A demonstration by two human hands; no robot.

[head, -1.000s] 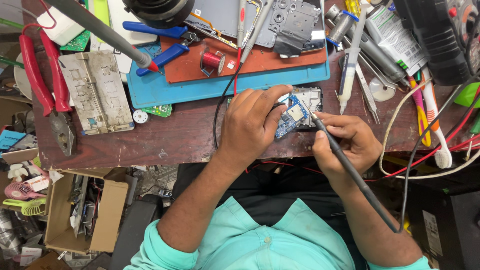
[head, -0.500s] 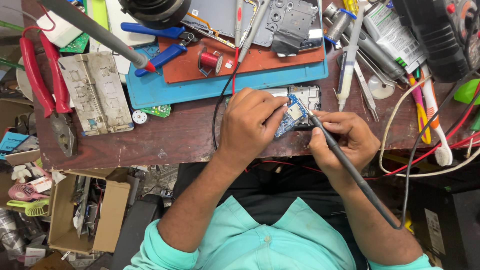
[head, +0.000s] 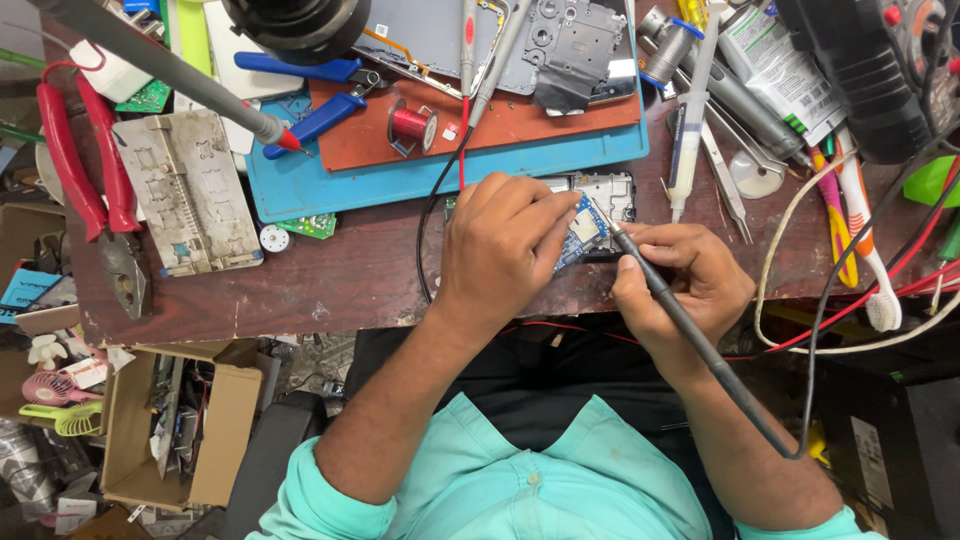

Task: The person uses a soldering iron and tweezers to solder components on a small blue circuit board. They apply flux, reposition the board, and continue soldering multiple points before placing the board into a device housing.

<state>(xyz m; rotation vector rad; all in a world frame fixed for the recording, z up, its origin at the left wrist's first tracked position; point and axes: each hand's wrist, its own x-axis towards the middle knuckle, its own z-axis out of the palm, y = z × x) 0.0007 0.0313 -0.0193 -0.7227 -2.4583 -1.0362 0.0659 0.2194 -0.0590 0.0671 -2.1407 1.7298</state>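
We note one bare strip of counter [head: 330, 275], left of our left hand [head: 500, 250]: passable. Further left, a grey metal plate [head: 185, 190] and red-handled pliers [head: 85, 165] block. Behind the hands, the blue mat [head: 450, 175] is crowded by a red wire spool [head: 410, 125] and blue-handled cutters [head: 310, 95]. Right of our right hand [head: 690, 280], tweezers [head: 725, 175], a syringe [head: 690, 125] and looping cables [head: 800, 300] leave narrow gaps.

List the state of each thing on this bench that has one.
Left hand: pressed on the blue circuit board.
Right hand: gripping the soldering iron, tip at the board.
Red pliers: lying flat, handles apart.
Red wire spool: on its side on the mat.
Cardboard box: open.
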